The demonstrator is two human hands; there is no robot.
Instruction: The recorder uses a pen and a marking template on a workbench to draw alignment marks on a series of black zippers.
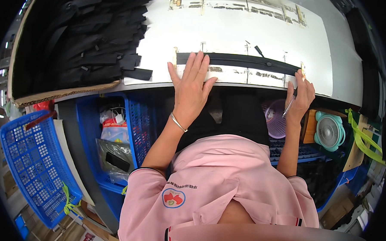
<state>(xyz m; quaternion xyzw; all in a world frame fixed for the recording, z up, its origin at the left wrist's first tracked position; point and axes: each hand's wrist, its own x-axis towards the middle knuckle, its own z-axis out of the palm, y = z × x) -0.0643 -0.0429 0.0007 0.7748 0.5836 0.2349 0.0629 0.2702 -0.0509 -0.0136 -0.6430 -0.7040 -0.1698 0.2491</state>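
A long black zipper (238, 61) lies flat along the near side of a white board (265, 37), with a small slider-like piece on it right of the middle. My left hand (192, 81) rests on the zipper's left end, its fingers stretched out flat and the thumb apart. At the right end, the fingertips of my right hand (303, 97) touch the zipper. A slim silver metal tool (289, 106) sticks out from the palm of that hand, whose fingers are bent around it; its exact kind is partly hidden. A short black scrap (258, 50) lies just beyond the zipper.
A cardboard box (65, 92) heaped with black strips (97, 34) stands at the left of the board. Below the table edge are blue baskets (36, 165), a purple basket (275, 120) and a turquoise fan (329, 131). Dark marks and tape pieces line the board.
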